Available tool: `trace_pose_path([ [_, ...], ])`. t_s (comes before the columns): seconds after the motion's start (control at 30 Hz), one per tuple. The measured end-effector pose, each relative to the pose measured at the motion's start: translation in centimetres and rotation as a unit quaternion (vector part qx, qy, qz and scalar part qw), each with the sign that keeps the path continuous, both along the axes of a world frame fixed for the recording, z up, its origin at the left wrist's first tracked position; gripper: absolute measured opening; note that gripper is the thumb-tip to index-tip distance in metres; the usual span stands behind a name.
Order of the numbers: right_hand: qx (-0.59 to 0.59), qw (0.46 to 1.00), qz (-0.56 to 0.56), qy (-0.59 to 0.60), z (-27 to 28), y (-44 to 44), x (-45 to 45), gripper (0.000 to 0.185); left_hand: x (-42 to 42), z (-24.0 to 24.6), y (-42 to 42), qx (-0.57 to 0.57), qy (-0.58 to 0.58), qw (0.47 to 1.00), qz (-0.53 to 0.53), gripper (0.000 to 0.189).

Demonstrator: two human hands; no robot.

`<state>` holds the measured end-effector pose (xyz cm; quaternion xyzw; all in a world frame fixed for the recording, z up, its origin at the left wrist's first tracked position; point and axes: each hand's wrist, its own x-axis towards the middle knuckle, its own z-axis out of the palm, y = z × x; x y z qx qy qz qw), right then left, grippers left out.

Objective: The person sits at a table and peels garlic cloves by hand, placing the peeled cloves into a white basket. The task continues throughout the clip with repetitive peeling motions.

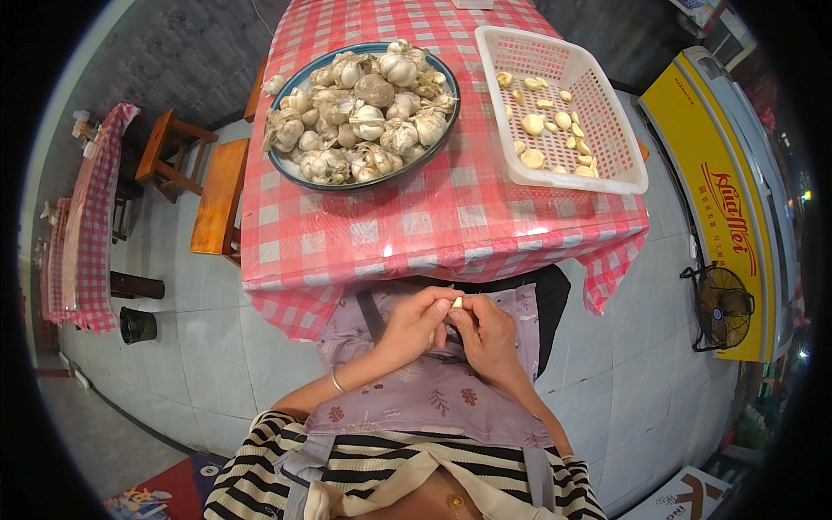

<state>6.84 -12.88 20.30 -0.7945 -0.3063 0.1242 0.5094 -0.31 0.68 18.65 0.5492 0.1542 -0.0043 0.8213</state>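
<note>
Over my lap, a small garlic clove (457,302) shows pale between my fingertips. My left hand (416,322) pinches it from one side, thumb and forefinger closed together. From the other side my right hand (486,328) grips it with thumb and forefinger. Beyond my hands, a blue-rimmed bowl (364,188) stands on the table, heaped with unpeeled garlic bulbs (368,122) and loose cloves. To its right sits a white plastic basket (575,179) with perforated walls. Several peeled garlic cloves (533,124) lie scattered over its bottom.
A red-and-white checked cloth (416,224) covers the table and hangs over its near edge. Wooden stools (221,195) stand at the left. On the right are a black fan (720,309) and a yellow chest freezer (708,162). A purple apron (422,403) covers my lap.
</note>
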Motion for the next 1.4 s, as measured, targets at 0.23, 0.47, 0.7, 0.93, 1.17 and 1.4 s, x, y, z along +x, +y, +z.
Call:
trace_pose_path([
  [0.23,-0.069,0.987,0.076,-0.125,0.67,-0.39,0.04,0.010,-0.14,0.13,0.86,-0.015,0.015,0.998,-0.052,0.027],
  [0.47,-0.008,0.999,-0.010,-0.042,0.47,0.23,-0.32,0.012,-0.08,-0.14,0.36,-0.133,0.030,0.991,-0.017,0.029],
  [0.7,-0.044,0.995,0.016,-0.093,0.98,0.01,-0.23,0.013,-0.08,0.15,0.26,-0.070,0.041,0.997,0.007,0.024],
  [0.93,-0.042,0.988,0.029,-0.144,0.83,-0.24,-0.06,0.010,-0.27,0.23,0.20,-0.012,-0.006,1.000,-0.014,0.016],
  [1.17,-0.027,0.983,0.035,-0.176,0.29,-0.55,0.14,0.009,-0.63,-0.25,0.53,0.009,-0.023,0.999,-0.043,0.013],
  [1.4,-0.005,1.000,-0.020,0.016,0.17,-0.52,-0.33,0.005,-0.85,0.18,0.65,-0.032,0.018,0.997,-0.070,0.018],
])
